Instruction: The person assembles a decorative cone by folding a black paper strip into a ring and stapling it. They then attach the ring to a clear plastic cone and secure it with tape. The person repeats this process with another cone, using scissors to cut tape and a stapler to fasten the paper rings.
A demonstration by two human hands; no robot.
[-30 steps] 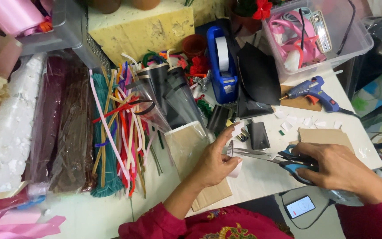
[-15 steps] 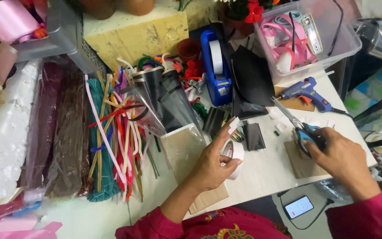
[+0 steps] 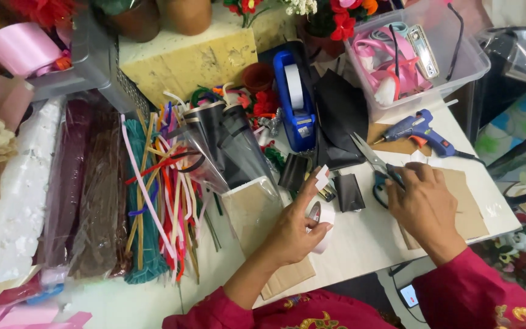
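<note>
My left hand (image 3: 296, 228) grips a small white roll of tape (image 3: 324, 222), and a short white piece of tape (image 3: 322, 178) sticks to its raised forefinger. My right hand (image 3: 424, 204) rests on scissors (image 3: 377, 166) with dark handles, their blades pointing up and left over the white table (image 3: 360, 244). Its fingers lie over the handles. A folded black piece (image 3: 349, 192) lies between the two hands. A clear cone-shaped wrap with black lining (image 3: 232, 149) lies just left of my left hand.
A blue tape dispenser (image 3: 293, 100) and black sheets (image 3: 339, 116) sit behind the hands. A blue glue gun (image 3: 424, 134) lies at the right. A clear bin (image 3: 415, 55) holds pink ribbon. Coloured pipe cleaners (image 3: 159, 195) and bagged stems (image 3: 92, 195) fill the left. Brown card (image 3: 467, 207) lies under my right hand.
My right hand lifted the scissors from the table's front edge, swung them up and now has them lower, by the folded black piece. The left hand's forefinger now carries a cut bit of tape.
</note>
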